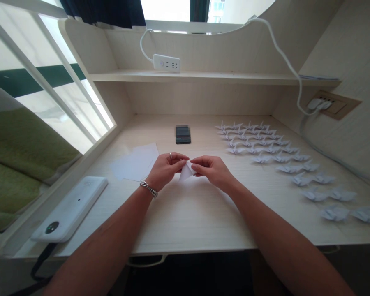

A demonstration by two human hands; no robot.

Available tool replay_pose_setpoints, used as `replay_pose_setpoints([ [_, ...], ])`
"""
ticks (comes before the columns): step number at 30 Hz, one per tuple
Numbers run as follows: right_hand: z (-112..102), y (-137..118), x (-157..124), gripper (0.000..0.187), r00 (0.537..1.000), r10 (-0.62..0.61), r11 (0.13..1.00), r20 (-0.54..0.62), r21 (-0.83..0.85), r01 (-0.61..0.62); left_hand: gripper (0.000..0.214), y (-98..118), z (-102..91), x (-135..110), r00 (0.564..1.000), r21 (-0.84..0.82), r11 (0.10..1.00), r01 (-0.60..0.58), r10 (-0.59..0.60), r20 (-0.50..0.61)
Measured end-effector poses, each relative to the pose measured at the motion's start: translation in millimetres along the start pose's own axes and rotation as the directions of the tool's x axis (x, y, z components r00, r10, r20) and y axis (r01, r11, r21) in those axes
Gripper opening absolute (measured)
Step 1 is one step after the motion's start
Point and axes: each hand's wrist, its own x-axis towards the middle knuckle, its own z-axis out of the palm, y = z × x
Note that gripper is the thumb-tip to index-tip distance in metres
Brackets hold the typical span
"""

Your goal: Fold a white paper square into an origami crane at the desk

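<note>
A small folded piece of white paper (186,172) is held above the desk between both hands. My left hand (165,167), with a ring and a chain bracelet, pinches its left side between thumb and fingers. On the other side, my right hand (212,168) grips the paper's right edge in a pinch. The fingers hide part of the folds. Loose white paper sheets (137,162) lie flat just left of my left hand. To the right, folded white paper cranes (253,144) stand in several rows.
A dark phone-like object (183,134) lies beyond my hands. At the left edge rests a white power bank (70,209) with a dark cable. A power strip (166,63) sits on the shelf (203,77). Its white cord reaches the wall socket (334,105) at the right.
</note>
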Motion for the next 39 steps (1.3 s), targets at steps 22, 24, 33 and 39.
replay_pose_setpoints([
  [22, -5.3, -1.9, 4.2, 0.042, 0.978, 0.149, 0.986, -0.145, 0.102, -0.135, 0.016, -4.4, -4.4, -0.1, 0.980, 0.181, 0.969, -0.171, 0.148, 0.131],
  [24, -8.4, -3.6, 4.1, 0.043, 0.987, 0.017, 0.996, -0.161, 0.085, -0.003, 0.018, -4.1, -4.7, -0.2, 0.984, 0.216, 0.971, -0.105, 0.071, 0.161],
  [33, -5.1, 1.2, 1.6, 0.023, 1.000, -0.019, 0.987, -0.016, -0.159, 0.016, 0.024, 1.7, -3.1, -1.6, 0.988, 0.298, 0.952, -0.074, 0.029, 0.150],
  [39, -2.2, 0.6, 0.9, 0.023, 1.000, 0.030, 0.980, -0.008, -0.195, -0.031, 0.026, 0.4, -3.2, -0.2, 0.989, 0.347, 0.934, -0.082, 0.033, 0.142],
])
